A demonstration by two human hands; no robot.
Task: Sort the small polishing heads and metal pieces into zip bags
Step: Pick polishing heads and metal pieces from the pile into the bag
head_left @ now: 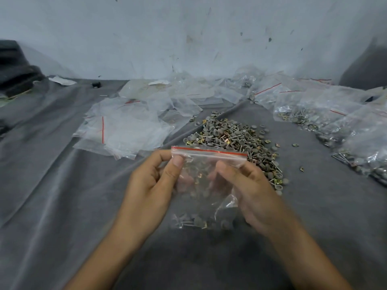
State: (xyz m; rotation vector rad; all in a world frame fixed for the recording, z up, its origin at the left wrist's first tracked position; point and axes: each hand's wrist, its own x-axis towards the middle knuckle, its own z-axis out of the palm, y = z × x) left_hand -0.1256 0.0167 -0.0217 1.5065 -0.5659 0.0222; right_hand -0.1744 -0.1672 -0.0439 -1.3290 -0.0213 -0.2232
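I hold a clear zip bag (206, 185) with a red strip along its top, upright over the grey cloth. My left hand (150, 185) pinches its upper left corner and my right hand (249, 189) pinches its upper right side. Grey polishing heads on pins and a few brass metal pieces lie in the bag's bottom. Just behind the bag lies a loose pile of polishing heads and metal pieces (232, 139).
Several empty zip bags (125, 126) are spread at the left and back. Filled bags (335, 114) lie in a heap along the right. A grey cloth (52, 185) covers the surface, and a pale wall stands behind. Dark objects (14, 70) sit at the far left.
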